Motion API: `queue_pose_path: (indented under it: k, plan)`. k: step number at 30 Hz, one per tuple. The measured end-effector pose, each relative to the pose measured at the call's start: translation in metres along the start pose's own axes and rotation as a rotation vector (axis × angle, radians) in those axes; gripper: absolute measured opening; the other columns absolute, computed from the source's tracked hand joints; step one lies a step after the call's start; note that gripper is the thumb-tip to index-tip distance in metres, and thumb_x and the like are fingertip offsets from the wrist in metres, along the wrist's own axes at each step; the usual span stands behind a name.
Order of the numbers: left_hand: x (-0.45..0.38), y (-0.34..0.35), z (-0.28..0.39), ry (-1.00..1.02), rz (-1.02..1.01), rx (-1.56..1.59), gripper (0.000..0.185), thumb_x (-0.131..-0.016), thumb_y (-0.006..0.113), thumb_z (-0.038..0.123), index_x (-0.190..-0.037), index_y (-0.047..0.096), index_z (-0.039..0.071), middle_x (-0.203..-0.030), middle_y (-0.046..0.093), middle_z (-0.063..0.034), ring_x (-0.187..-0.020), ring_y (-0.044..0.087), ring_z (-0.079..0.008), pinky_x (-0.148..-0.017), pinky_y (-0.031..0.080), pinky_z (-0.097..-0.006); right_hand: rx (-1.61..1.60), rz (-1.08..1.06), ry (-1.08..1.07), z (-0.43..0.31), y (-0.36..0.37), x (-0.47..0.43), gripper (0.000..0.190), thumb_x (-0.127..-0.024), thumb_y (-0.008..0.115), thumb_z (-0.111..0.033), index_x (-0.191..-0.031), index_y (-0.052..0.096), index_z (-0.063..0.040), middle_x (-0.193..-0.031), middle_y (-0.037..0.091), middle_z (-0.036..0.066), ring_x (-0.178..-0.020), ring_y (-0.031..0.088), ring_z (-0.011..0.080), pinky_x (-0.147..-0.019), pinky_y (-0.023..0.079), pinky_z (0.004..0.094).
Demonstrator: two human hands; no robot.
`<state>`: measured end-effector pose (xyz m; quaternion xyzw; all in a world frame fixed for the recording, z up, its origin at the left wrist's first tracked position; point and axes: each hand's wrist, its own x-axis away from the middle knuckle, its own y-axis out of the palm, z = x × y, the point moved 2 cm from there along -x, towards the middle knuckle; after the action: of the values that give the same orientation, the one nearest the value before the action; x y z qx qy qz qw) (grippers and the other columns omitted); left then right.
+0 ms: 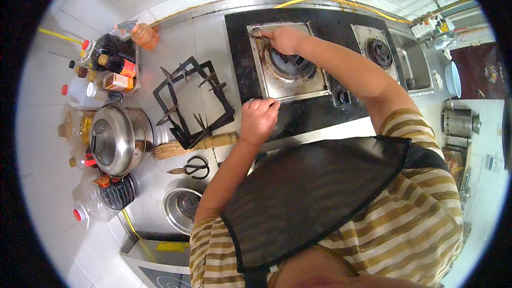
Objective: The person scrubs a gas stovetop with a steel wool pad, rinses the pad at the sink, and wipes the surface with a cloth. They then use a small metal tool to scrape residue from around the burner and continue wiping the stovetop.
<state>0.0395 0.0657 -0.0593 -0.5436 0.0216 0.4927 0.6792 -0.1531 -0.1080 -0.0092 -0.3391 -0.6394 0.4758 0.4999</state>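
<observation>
At the far left corner of the left burner's steel drip tray (296,90), my right hand (286,40) presses a small greyish thing (257,33), possibly a scouring pad, under its fingers. The tray has brown stains around the burner (294,64), which stands bare of its pot support. My left hand (260,118) is curled at the near left edge of the black gas hob (240,48); whether anything is in it is hidden. Left of the hob, two black iron pot supports (230,116) lie stacked on the steel counter (176,44).
A straw brush (192,147), black-handled scissors (196,167) and a metal basin (172,212) lie near my left arm. A lidded steel pot (120,140), several bottles (116,64) and an orange spray bottle (145,36) line the left. A sink (416,64) is far right.
</observation>
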Motion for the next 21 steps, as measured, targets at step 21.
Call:
queue_pose_path:
  k: [21]
  plan:
    - [-0.005,-0.004,0.006,-0.085,-0.187,-0.093,0.033,-0.072,0.071,0.014,-0.104,0.068,0.018,-0.107,0.062,0.0042,-0.092,0.058,-0.0200,-0.083,0.042,-0.0399,0.200,0.103,-0.129,0.021,-0.024,0.013,0.048,-0.094,0.045,-0.011,-0.141,0.045,-0.012,-0.105,0.064,0.020,-0.096,0.067,0.0352,-0.077,0.056,0.0439]
